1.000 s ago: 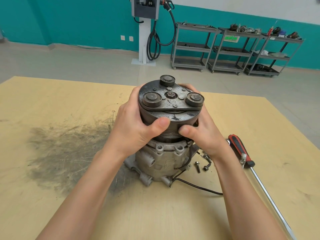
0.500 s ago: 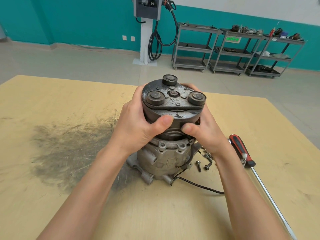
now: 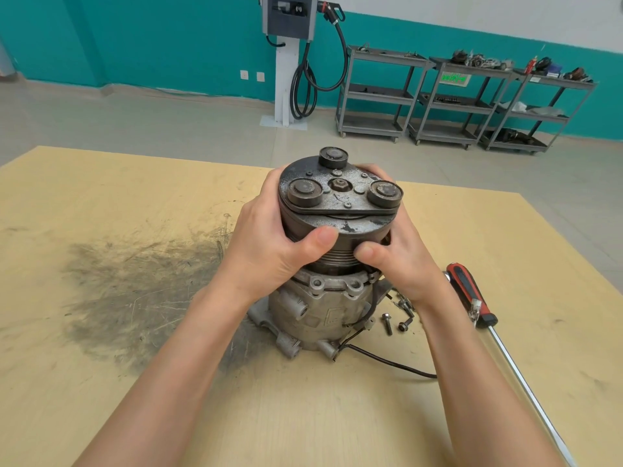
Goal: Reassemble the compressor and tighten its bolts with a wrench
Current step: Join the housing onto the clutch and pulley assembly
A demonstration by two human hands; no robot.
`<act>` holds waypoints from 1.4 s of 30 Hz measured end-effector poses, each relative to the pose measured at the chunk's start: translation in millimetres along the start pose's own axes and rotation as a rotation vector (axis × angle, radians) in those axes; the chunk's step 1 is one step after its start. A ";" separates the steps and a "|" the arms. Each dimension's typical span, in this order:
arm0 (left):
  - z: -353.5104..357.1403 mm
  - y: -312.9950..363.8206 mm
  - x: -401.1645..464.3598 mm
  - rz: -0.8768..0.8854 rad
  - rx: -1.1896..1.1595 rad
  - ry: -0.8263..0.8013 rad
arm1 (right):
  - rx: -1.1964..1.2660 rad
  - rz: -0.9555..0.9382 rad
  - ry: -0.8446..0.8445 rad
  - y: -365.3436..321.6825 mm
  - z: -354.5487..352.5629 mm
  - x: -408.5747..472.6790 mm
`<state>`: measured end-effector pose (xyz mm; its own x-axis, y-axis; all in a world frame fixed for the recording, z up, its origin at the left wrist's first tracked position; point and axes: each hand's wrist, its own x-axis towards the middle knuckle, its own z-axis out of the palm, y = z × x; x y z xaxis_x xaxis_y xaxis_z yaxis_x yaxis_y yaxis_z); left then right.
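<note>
Gripping the pulley (image 3: 337, 210) with my left hand (image 3: 269, 251) and right hand (image 3: 397, 261), I steady it squarely over the compressor body (image 3: 320, 308); bolts (image 3: 394, 320) wait nearby.

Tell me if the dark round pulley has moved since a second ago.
No. The dark round metal pulley sits in the same place atop the grey cast compressor body, its three bosses pointing as before.
</note>
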<state>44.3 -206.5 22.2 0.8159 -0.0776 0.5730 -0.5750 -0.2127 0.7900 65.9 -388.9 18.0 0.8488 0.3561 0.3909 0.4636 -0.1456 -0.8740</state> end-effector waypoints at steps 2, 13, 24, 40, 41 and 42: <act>0.3 -0.4 -0.3 0.002 -0.001 -0.007 | -0.004 0.005 0.003 0.6 -0.3 -0.2; -52.8 -14.3 6.2 -0.243 -0.113 -0.206 | 0.027 0.021 -0.024 2.7 -2.0 1.5; -59.9 -32.9 -18.4 -0.330 -0.032 -0.426 | 0.061 0.008 -0.055 -3.2 -0.3 4.8; -44.1 -28.9 -35.9 -0.369 -0.206 -0.115 | 0.037 -0.027 -0.080 -3.3 -0.5 4.1; -43.2 -28.4 -35.5 -0.366 -0.216 -0.110 | 0.030 -0.027 -0.076 -3.3 -1.4 4.4; -42.9 -28.3 -35.4 -0.363 -0.225 -0.108 | 0.024 -0.027 -0.071 -3.5 -2.4 4.3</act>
<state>29.0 -156.0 -11.1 0.9623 -0.1406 0.2329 -0.2391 -0.0286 0.9706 68.6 -389.1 23.5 0.8155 0.4244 0.3935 0.4789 -0.1133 -0.8705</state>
